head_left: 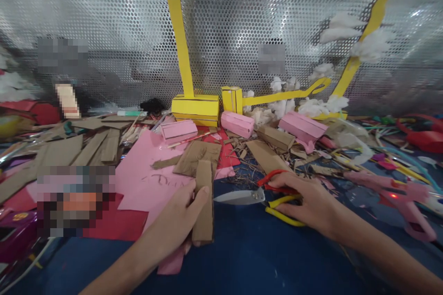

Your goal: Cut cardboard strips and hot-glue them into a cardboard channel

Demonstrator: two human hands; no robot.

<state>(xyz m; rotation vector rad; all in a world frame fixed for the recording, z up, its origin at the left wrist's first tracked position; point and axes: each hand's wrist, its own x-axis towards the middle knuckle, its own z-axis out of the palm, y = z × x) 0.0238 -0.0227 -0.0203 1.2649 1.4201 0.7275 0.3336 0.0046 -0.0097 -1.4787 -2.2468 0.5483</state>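
Observation:
My left hand point(176, 223) is closed on a narrow strip of brown cardboard point(203, 203), thumb on its front, holding it upright over the blue table. A scrap of pink paper point(171, 262) sticks out beneath that hand. My right hand point(308, 203) grips scissors point(258, 196) with red and yellow handles; the blades are closed and point left toward the strip, a short gap away.
Pink paper sheet point(145, 170), red paper point(117, 221) and cardboard offcuts point(83, 147) lie left and behind. Pink boxes point(237, 123) and yellow cardboard shapes point(195, 106) with cotton tufts stand against the perforated metal wall. A pink glue gun point(404, 200) lies at right.

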